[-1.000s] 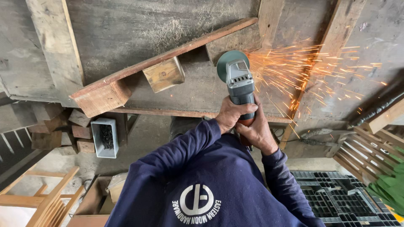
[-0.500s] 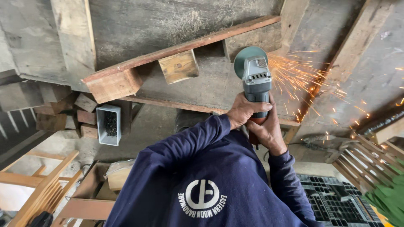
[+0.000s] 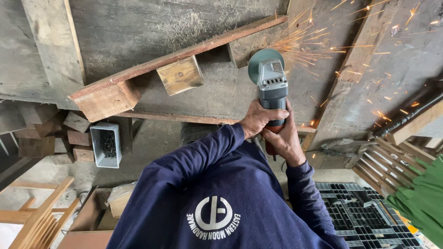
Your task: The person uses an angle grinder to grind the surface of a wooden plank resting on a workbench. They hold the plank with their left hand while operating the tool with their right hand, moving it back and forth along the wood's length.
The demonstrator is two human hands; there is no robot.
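A wooden pallet [image 3: 175, 60] lies on the table [image 3: 221, 97]. Right of its middle block, the grinder [image 3: 271, 87] meets the pallet and sparks [image 3: 314, 41] fly, so cutting appears unfinished. Both hands, left [image 3: 258, 121] and right [image 3: 282, 140], wrap its handle.

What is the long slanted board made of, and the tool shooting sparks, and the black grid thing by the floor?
The slanted board looks like rough, unfinished wood: visible grain, reddish weathered face. The angle grinder, gripped by the left hand and right hand, seems grey plastic with a green, probably metal, guard. The black grid pallet looks like moulded plastic, judging by its even lattice.
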